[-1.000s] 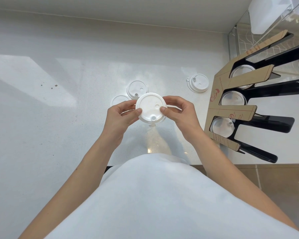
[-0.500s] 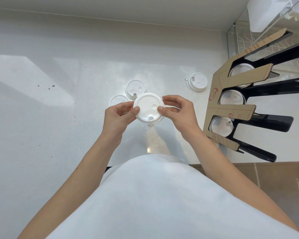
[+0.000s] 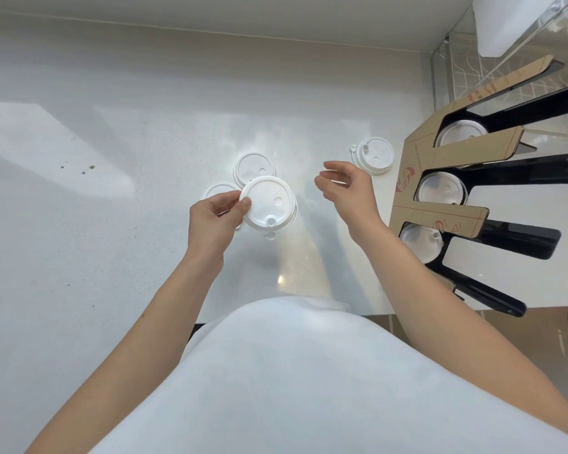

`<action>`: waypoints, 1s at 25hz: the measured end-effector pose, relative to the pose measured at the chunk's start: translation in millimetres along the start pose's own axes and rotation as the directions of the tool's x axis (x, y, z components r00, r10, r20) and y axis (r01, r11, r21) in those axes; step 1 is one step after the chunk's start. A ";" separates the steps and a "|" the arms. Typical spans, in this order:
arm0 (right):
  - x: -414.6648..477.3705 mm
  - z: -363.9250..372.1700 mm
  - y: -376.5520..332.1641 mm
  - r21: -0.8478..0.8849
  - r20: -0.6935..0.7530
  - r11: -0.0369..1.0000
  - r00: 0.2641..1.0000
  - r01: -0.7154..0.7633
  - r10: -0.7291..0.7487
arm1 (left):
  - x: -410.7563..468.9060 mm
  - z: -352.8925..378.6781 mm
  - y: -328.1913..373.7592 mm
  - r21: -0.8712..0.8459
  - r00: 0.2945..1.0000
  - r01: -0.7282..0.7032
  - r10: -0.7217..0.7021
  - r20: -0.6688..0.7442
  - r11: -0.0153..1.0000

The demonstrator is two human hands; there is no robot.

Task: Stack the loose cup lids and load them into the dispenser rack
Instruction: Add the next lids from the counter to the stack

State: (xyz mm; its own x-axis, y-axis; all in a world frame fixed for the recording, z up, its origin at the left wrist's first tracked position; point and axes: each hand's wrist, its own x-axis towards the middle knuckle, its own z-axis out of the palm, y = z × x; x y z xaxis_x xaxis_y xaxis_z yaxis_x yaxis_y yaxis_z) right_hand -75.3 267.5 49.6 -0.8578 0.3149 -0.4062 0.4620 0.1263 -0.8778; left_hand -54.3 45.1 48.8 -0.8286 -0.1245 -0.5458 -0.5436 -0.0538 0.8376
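My left hand (image 3: 215, 217) pinches the left rim of a small stack of white cup lids (image 3: 269, 204), held above the white counter. My right hand (image 3: 345, 188) hovers to the right of the stack with fingers apart, holding nothing. A loose lid (image 3: 254, 166) lies on the counter just behind the stack, and another (image 3: 217, 191) is partly hidden behind my left fingers. A further lid (image 3: 374, 155) lies near the rack. The dispenser rack (image 3: 440, 211), brown card on black arms, stands at the right with lids in three slots.
The white counter (image 3: 112, 224) runs left and back to a wall. Its front edge is close to my body. A clear plastic case (image 3: 505, 34) stands behind the rack at the top right. A few dark specks mark the counter at the left.
My right hand has let go of the lid stack and moved right and slightly back. My left hand alone keeps hold of the stack.
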 end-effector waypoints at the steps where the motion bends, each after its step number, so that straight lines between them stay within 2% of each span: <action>1: 9.3 -2.0 1.4 -0.003 -0.056 1.000 0.998 -0.023 0.023 | 2.0 0.1 -0.6 0.011 1.000 0.007 -0.007 -0.005 1.000; 4: 40.0 -9.5 8.1 -0.060 -0.195 0.995 0.978 -0.085 0.072 | 7.2 2.3 -0.4 0.012 1.000 0.026 -0.025 -0.008 1.000; 8: 78.4 -21.0 21.3 -0.295 -0.258 0.945 0.964 -0.142 0.065 | 17.4 5.3 3.4 0.015 0.999 0.050 -0.050 0.001 0.999; 11: 101.1 -29.3 29.5 -0.469 -0.280 0.863 0.958 -0.189 0.057 | 26.8 4.9 5.6 0.018 0.998 0.058 -0.058 0.004 0.998; 17: 136.5 -47.9 34.0 -0.695 -0.281 0.677 0.958 -0.244 0.058 | 43.6 -0.4 10.8 0.022 0.996 0.093 -0.093 -0.007 0.995; 21: 148.7 -55.2 32.3 -0.762 -0.272 0.593 0.960 -0.259 0.070 | 49.7 -2.3 13.8 0.024 0.994 0.108 -0.108 -0.007 0.994; 25: 148.3 -58.4 34.0 -0.726 -0.291 0.633 0.954 -0.268 0.071 | 53.5 -5.7 15.1 0.031 0.993 0.115 -0.114 -0.022 0.993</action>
State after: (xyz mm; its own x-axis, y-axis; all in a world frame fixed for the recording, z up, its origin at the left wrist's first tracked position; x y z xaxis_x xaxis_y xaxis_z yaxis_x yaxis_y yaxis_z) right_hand -173.7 373.5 -25.7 -0.7206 0.5827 -0.3758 0.6858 0.6789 -0.2623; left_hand -106.1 31.9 32.4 -0.7579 -0.1396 -0.6373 -0.6391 -0.0372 0.7682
